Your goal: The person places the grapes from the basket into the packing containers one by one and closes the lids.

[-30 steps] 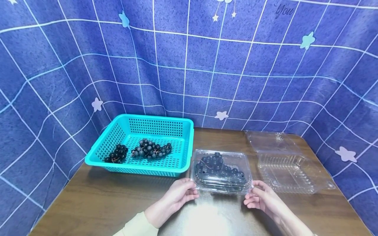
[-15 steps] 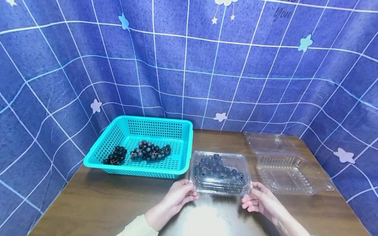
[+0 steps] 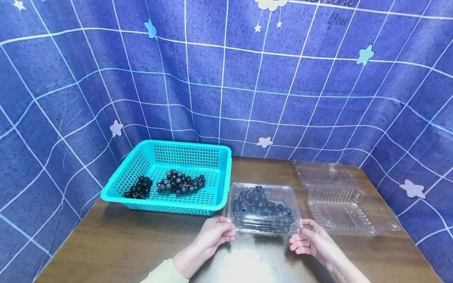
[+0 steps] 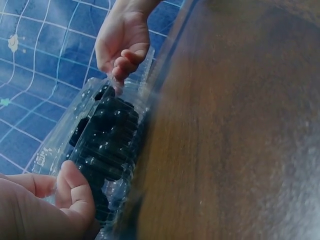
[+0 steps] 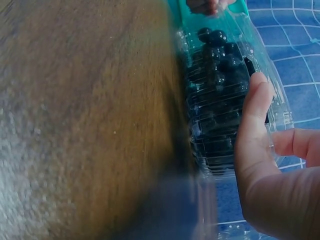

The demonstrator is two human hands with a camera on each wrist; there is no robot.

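A clear plastic clamshell container (image 3: 265, 210) with its lid down stands in front of me, a bunch of dark grapes (image 3: 260, 202) inside. At its front left corner my left hand (image 3: 214, 234) pinches the rim between thumb and fingers. My right hand (image 3: 313, 239) grips the front right corner in the same way. From the left wrist, the grapes (image 4: 112, 125) show dark through the container's ribbed side. In the right wrist view my thumb lies along the rim of the container (image 5: 215, 105).
To the left stands a turquoise plastic basket (image 3: 228, 184) with two bunches of dark grapes (image 3: 180, 181) in it. On the right lies an open clear clamshell (image 3: 348, 214), its lid folded back. A blue gridded curtain (image 3: 198, 70) surrounds the wooden table (image 3: 116, 236).
Both hands keep their hold on the container's front corners, with hardly any movement. The head view has tilted up slightly.
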